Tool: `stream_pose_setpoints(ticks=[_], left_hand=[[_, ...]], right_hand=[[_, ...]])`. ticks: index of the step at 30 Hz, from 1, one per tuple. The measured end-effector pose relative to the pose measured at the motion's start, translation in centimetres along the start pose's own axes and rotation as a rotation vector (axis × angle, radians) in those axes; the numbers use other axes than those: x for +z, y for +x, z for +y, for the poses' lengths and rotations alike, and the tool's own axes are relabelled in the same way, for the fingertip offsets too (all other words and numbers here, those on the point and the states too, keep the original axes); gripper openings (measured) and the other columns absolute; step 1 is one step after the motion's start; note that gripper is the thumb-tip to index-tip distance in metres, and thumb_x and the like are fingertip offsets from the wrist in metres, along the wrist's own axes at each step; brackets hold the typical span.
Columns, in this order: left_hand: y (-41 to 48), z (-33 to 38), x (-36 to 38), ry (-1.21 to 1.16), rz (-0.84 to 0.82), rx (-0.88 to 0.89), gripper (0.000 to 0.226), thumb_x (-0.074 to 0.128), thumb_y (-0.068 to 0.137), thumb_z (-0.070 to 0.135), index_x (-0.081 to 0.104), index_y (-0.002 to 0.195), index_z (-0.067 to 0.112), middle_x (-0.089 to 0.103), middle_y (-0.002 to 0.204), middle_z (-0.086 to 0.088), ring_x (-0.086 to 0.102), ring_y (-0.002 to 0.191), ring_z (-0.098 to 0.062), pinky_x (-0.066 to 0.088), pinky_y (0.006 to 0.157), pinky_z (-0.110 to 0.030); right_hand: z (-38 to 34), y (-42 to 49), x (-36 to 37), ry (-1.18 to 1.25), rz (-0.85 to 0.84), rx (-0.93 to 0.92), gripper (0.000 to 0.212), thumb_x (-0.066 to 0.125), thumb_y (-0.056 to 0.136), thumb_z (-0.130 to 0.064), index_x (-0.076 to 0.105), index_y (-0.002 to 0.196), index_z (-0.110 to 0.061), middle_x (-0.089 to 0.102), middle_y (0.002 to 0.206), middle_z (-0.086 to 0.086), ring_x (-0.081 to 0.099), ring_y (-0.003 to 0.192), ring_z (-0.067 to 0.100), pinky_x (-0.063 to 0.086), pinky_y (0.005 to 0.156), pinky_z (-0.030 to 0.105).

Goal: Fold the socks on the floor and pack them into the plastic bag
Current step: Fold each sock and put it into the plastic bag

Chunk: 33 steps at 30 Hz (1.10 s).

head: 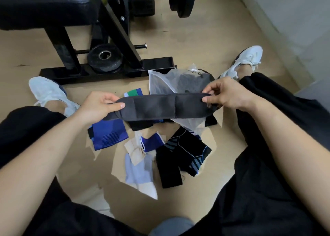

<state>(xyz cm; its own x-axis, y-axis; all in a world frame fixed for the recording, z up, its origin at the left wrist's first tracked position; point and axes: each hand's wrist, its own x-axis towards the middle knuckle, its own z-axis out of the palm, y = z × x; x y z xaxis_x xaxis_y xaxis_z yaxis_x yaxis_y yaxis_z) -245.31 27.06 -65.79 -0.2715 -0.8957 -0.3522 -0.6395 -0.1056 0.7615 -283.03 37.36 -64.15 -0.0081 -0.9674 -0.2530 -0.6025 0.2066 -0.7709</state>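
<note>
Nearest to us, between the person's black-clad legs, loose socks lie on the tan floor [196, 39]: a pale blue and white sock [138, 175], a beige sock [135, 151] lying over its upper end, and just to the right black socks with grey-blue stripes [182, 155]. A little farther out we see a bright blue sock [108, 135] lying flat on the left. Above this pile both hands are raised and well apart, holding a dark grey sock [160, 107] stretched level between them. The left hand [97, 107] pinches one end between thumb and fingers, and the right hand [226, 94] pinches the other end the same way. Behind and beneath the stretched sock lies the translucent plastic bag [160, 83], on the floor, with dark items showing through it; we cannot tell what they are. Just left of the bag a sock with a green and white band [134, 92] peeks out. Beyond the hands we see a white shoe [48, 93] on the left and another white shoe [244, 62] on the right. Farthest off stands a black bench frame [107, 70] with a round weight plate [104, 58] resting on its base.
</note>
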Motion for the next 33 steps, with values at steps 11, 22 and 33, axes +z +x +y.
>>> stream_pose_setpoints(ticks=[11, 22, 33], left_hand=[[-2.2, 3.8, 1.8, -0.200, 0.251, 0.046, 0.009, 0.082, 0.083, 0.026, 0.074, 0.082, 0.022, 0.073, 0.068, 0.019, 0.065, 0.064, 0.008, 0.048, 0.058, -0.012], [-5.2, 6.1, 5.3, -0.347, 0.021, 0.165, 0.018, 0.078, 0.086, 0.013, 0.074, 0.097, 0.027, 0.079, 0.088, 0.005, 0.074, 0.080, -0.007, 0.057, 0.072, -0.021], [-5.9, 6.4, 6.6, -0.315, 0.001, 0.262, 0.026, 0.075, 0.088, 0.010, 0.071, 0.114, 0.014, 0.076, 0.100, 0.003, 0.069, 0.092, 0.003, 0.047, 0.078, -0.008]], right_hand=[[-1.6, 0.0, 2.2, 0.294, 0.334, -0.006, 0.012, 0.075, 0.088, -0.012, 0.070, 0.083, -0.002, 0.069, 0.066, 0.011, 0.057, 0.051, 0.016, 0.051, 0.049, 0.028], [-5.8, -1.6, 7.3, 0.532, 0.197, -0.228, 0.010, 0.074, 0.086, -0.001, 0.075, 0.092, -0.008, 0.073, 0.076, 0.011, 0.066, 0.067, 0.016, 0.058, 0.061, 0.027], [-6.4, -2.1, 9.3, 0.434, 0.121, -0.326, 0.014, 0.072, 0.090, -0.007, 0.073, 0.103, -0.003, 0.071, 0.089, 0.014, 0.069, 0.076, 0.024, 0.061, 0.067, 0.034]])
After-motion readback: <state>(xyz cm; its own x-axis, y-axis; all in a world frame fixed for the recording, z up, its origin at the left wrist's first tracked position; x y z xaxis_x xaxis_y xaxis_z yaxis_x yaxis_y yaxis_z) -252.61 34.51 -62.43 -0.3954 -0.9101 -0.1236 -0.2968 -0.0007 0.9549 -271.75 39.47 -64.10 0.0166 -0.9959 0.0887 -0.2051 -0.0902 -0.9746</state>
